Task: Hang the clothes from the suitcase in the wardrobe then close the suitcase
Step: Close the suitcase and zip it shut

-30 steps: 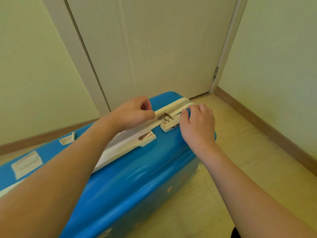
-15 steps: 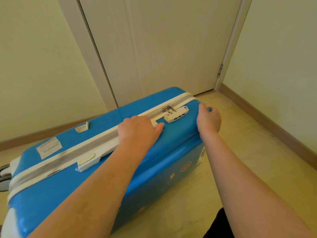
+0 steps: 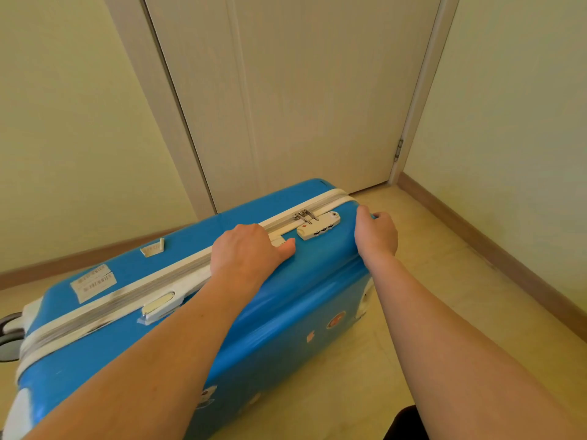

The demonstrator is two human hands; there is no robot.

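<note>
The blue hard-shell suitcase point(image 3: 286, 309) stands on its long side on the floor, zipped up, with its white zip band on top. Two metal zip pulls point(image 3: 304, 215) sit in the white combination lock point(image 3: 319, 228). My left hand point(image 3: 247, 252) lies on top across the band by the white side handle point(image 3: 158, 308). Its fingers curl over the far side out of sight and its thumb lies flat on the shell. My right hand point(image 3: 376, 236) grips the suitcase's right end, fingers curled round the corner. No clothes or wardrobe are in view.
A closed pale door point(image 3: 301, 90) stands right behind the suitcase, between cream walls. A wooden skirting board point(image 3: 492, 246) runs along the right wall. The suitcase wheels point(image 3: 8, 335) show at the far left. Bare tiled floor point(image 3: 444, 281) lies to the right.
Both hands left the zip pulls and lock. The left now lies on the top of the suitcase and the right holds its end. The view has pulled back.
</note>
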